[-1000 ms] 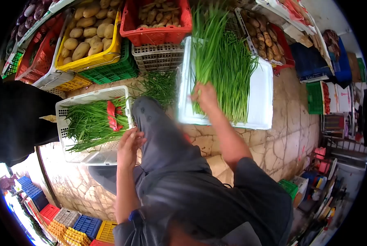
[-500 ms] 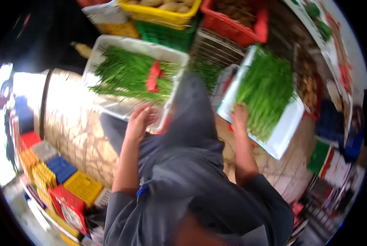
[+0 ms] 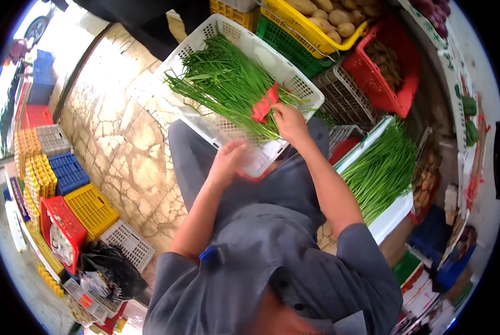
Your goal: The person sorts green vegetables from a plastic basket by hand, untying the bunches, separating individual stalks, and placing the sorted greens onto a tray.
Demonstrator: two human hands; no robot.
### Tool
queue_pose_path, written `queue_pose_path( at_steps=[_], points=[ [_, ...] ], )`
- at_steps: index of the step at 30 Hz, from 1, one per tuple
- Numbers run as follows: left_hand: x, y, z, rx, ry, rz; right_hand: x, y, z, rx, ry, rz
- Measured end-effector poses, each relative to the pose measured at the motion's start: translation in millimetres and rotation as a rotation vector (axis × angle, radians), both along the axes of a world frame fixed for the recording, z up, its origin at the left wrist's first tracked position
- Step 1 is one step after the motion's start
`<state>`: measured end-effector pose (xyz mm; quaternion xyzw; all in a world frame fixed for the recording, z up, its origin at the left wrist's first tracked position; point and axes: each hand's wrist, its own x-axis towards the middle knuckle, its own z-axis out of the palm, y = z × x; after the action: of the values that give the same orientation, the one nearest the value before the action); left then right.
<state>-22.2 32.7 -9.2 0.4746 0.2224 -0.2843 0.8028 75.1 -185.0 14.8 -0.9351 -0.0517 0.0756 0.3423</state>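
A white plastic basket (image 3: pixel 181 62) rests at my knees, holding long green chives (image 3: pixel 227 75) with a red tie (image 3: pixel 265 103) around them near the stem ends. My right hand (image 3: pixel 290 124) reaches over the basket's right side, its fingers bent closed on the stem ends beside the tie. At the basket's near edge is my left hand (image 3: pixel 231 161); its fingers are smeared by motion, and what they hold, if anything, is unclear. To the right, more loose chives (image 3: pixel 381 170) lie on a white foam tray (image 3: pixel 392 222).
Beyond the basket stand a yellow crate of potatoes (image 3: pixel 322 19), a green crate (image 3: pixel 288 47) and a red crate (image 3: pixel 392 92). Stacked crates (image 3: pixel 88 206) and a black plastic bag (image 3: pixel 113 271) are at the left. Dark clothing of another person (image 3: pixel 144 22) shows at the top.
My right hand has left the foam tray's chives and moved left to the stem ends by the red tie. My left hand stays near the basket's front edge. The view has shifted.
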Motion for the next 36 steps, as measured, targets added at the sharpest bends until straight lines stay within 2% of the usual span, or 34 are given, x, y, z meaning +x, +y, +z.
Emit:
queue_pose_path(
  at_steps=[3, 6, 7, 10, 14, 15, 18, 19, 23, 26, 30, 31, 34, 36],
  points=[
    [-0.6, 1.6, -2.5, -0.012, 0.033, 0.079, 35.8, 24.8, -57.1, -0.273, 0.287, 0.281],
    [-1.6, 6.3, -1.9, -0.002, 0.036, 0.078, 41.4, 25.0, -108.9, -0.430, 0.275, 0.299],
    [-2.3, 7.7, -2.7, -0.010, 0.044, 0.074, 44.7, 27.8, -84.8, -0.396, 0.290, 0.207],
    [-0.6, 9.1, -1.6, -0.032, 0.059, 0.051, 49.8, 12.0, -74.0, -0.229, 0.089, 0.055],
    [4.8, 10.0, 3.0, -0.056, 0.070, 0.034, 21.1, 28.0, -40.8, -0.253, -0.052, 0.082],
    [6.2, 9.9, 2.7, -0.065, 0.072, 0.031, 10.8, 34.2, -44.1, -0.191, -0.020, 0.101],
    [5.7, 10.8, 2.7, -0.087, 0.082, 0.024, 2.4, 41.1, -85.0, -0.404, 0.424, 0.319],
    [5.3, 11.4, 2.8, -0.091, 0.084, 0.029, 5.1, 40.6, -93.0, -0.513, 0.442, 0.389],
    [4.7, 12.8, 0.2, -0.098, 0.083, 0.072, 41.8, 26.2, -96.8, -0.401, 0.281, 0.037],
    [6.4, 13.8, -2.1, -0.113, 0.101, 0.081, 57.8, 4.8, -96.9, -0.369, 0.182, -0.031],
    [6.3, 13.5, -7.1, -0.130, 0.108, 0.068, 45.9, 27.6, -86.7, -0.492, 0.333, 0.049],
    [6.6, 12.9, -7.6, -0.135, 0.109, 0.073, 43.8, 32.6, -93.0, -0.551, 0.367, -0.001],
    [6.7, 13.6, -6.5, -0.128, 0.108, 0.081, 35.1, 41.5, -103.9, -0.597, 0.241, -0.033],
    [6.6, 14.9, -4.4, -0.119, 0.107, 0.068, 37.4, 49.4, -108.4, -0.596, 0.310, -0.099]
  ],
)
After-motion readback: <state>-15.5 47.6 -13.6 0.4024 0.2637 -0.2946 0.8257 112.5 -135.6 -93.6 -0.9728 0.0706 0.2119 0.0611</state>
